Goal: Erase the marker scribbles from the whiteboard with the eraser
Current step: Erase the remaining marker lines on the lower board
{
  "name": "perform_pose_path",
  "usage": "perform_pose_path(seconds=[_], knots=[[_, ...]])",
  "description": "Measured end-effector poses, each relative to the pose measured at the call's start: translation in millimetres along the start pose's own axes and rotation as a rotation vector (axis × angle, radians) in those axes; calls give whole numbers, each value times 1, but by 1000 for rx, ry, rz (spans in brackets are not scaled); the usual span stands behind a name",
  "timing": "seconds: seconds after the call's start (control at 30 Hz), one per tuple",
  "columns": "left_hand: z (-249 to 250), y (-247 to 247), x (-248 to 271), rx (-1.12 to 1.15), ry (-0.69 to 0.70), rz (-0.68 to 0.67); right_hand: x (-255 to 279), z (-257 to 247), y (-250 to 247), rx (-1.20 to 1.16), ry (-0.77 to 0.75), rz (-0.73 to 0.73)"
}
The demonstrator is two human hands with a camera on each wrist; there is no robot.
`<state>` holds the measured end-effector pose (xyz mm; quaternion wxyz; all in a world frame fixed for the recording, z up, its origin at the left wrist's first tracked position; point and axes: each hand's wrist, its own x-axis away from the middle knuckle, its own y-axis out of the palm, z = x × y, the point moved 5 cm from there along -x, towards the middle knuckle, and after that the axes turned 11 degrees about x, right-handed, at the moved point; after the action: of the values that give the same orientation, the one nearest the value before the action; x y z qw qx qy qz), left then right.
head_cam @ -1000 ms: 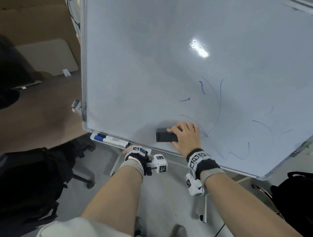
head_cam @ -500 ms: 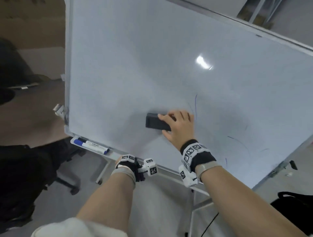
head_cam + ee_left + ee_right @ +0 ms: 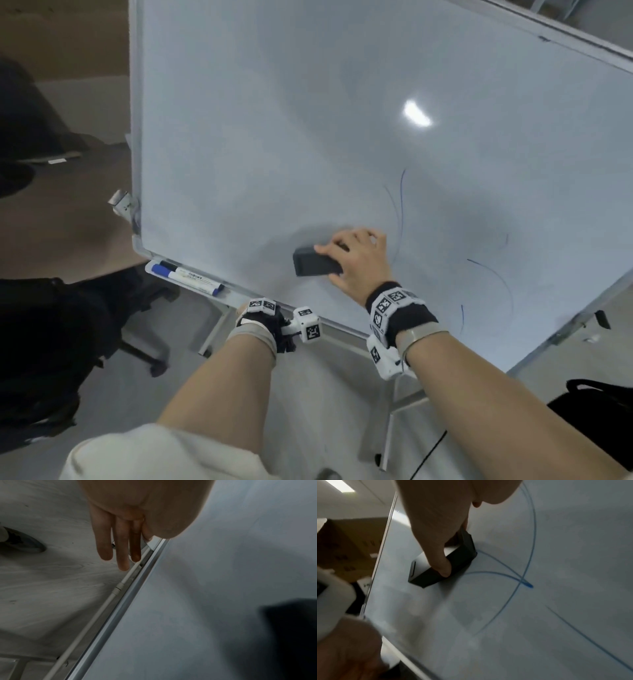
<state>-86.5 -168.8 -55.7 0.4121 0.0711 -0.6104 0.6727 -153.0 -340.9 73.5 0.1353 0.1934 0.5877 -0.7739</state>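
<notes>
A large whiteboard point(image 3: 274, 120) on a stand fills the head view. Thin blue marker lines point(image 3: 401, 198) remain in its lower right part, with more curves point(image 3: 496, 274) further right. My right hand point(image 3: 356, 263) grips a black block eraser point(image 3: 313, 264) and presses it flat on the board, left of the lines. In the right wrist view the thumb lies over the eraser point(image 3: 453, 561), and blue curves point(image 3: 529, 555) cross just right of it. My left hand point(image 3: 120, 545) hangs below the board's bottom edge point(image 3: 130, 599), fingers straight and empty; in the head view only its wrist point(image 3: 260, 322) shows.
A tray at the board's lower left holds a blue-capped marker point(image 3: 185, 275) and a black one. A black office chair point(image 3: 85, 325) stands at the left, a black bag point(image 3: 596, 421) at the lower right. The stand's legs point(image 3: 394, 428) reach down to the grey floor.
The right hand carried the eraser up the board and back down toward the lower middle. Several blue strokes near the centre are gone. The left hand stays below the board.
</notes>
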Motion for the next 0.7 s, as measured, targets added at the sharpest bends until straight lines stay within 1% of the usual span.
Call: perform_pose_path(seconds=[0.03, 0.07, 0.17, 0.2, 0.23, 0.27, 0.3, 0.4, 0.43, 0.47, 0.5, 0.53, 0.57, 0.6, 0.63, 0.67, 0.7], knots=[[2, 0, 0, -17, 2, 4, 1, 10, -7, 10, 60, 22], [3, 0, 0, -33, -9, 11, -5, 26, -20, 33, 174, 91], [11, 1, -2, -74, -33, -1, -24, 84, -68, 61, 663, 337], [16, 3, -3, -77, -29, -22, -23, 95, -76, 43, 801, 389], [21, 6, -5, -84, -21, -45, -20, 99, -78, 27, 879, 406], [24, 8, -5, -93, -26, -61, -14, 96, -76, 16, 879, 389], [25, 9, -7, -76, -35, -53, -8, 89, -71, 17, 810, 350], [22, 5, -8, -12, -44, -31, 18, 63, -42, 85, 434, 155], [20, 4, -9, 0, -57, -15, 22, 61, -38, 98, 368, 103], [19, 2, -9, -13, -60, -10, 21, 66, -39, 102, 372, 89], [22, 1, -8, -20, -19, -19, 17, 76, -44, 105, 437, 117], [25, -1, -6, 23, 27, 8, 12, 90, -51, 100, 539, 167], [24, 3, -10, 14, 34, 1, 8, 104, -61, 100, 638, 239], [18, 10, -11, 25, -18, -6, 4, 115, -69, 101, 709, 306], [14, 16, -15, 51, -64, -11, 3, 119, -74, 107, 736, 350], [11, 18, -13, 52, -94, -7, 4, 115, -72, 117, 709, 359], [10, 22, -14, 27, -111, -25, 7, 104, -66, 123, 640, 338]])
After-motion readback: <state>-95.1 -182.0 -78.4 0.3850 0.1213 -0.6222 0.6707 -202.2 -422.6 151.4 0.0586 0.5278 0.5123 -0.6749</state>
